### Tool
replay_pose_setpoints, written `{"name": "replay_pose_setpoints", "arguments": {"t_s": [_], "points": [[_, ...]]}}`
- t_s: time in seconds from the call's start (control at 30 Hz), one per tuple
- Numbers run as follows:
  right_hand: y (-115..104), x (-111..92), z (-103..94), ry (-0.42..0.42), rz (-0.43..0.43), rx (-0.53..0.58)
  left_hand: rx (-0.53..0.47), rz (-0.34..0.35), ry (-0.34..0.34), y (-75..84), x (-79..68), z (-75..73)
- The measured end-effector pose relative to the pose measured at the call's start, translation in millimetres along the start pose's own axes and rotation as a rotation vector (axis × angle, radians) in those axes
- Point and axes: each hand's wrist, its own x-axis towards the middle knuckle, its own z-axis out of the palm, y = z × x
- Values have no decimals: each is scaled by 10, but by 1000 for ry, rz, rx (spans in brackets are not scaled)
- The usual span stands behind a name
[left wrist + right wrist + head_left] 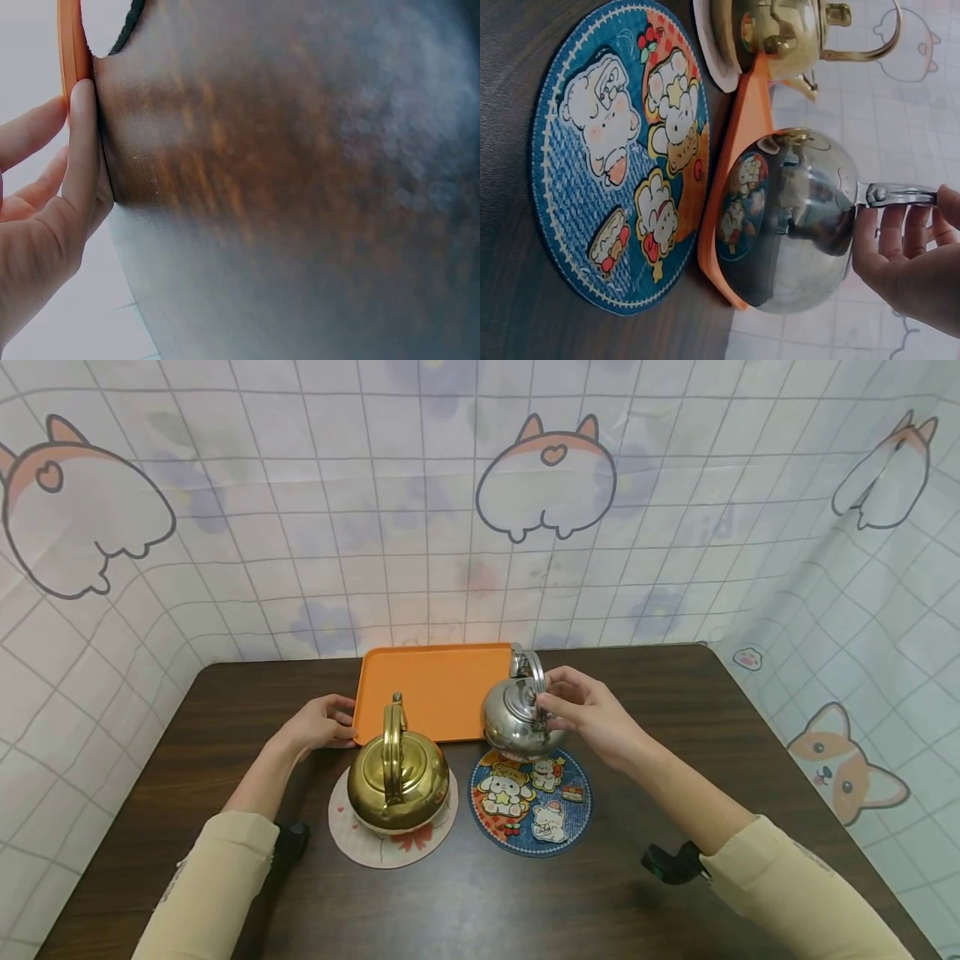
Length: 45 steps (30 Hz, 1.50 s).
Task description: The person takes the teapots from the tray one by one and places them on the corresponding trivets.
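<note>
A silver kettle (516, 720) hangs over the right front corner of the orange tray (427, 685), just behind a round blue cartoon mat (531, 839). My right hand (592, 714) grips its handle (900, 196). In the right wrist view the silver kettle (810, 225) looks raised, and its shiny side reflects the mat. My left hand (318, 724) touches the tray's left edge with its fingertips. The left wrist view shows the thumb and fingers (82, 142) at the orange rim (73, 52). Near the left hand, a gold kettle (416, 781) stands on a round pink mat (348, 843).
Both mats and the tray lie on a dark brown wooden table (480, 910). A white tiled-pattern cloth (420, 527) with corgi drawings hangs behind the table and along its sides. Black wrist straps (672, 864) show under the sleeves.
</note>
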Motion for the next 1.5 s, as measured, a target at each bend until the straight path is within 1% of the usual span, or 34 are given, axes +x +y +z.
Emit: {"name": "replay_pose_setpoints", "arguments": {"t_s": [0.27, 0.67, 0.83, 1.2, 1.5], "points": [[12, -116, -37, 1, 7, -12, -2, -10, 10, -14, 17, -9], [34, -256, -62, -3, 21, -5, -12, -10, 6, -3, 16, -11], [31, -300, -61, -8, 16, 1, -11, -17, 7, -5, 14, -15], [97, -442, -39, -3, 23, -34, -8, -23, 6, -15, 22, 6], [130, -546, -1, -18, 39, -47, -8, -13, 13, -14, 16, -8]]}}
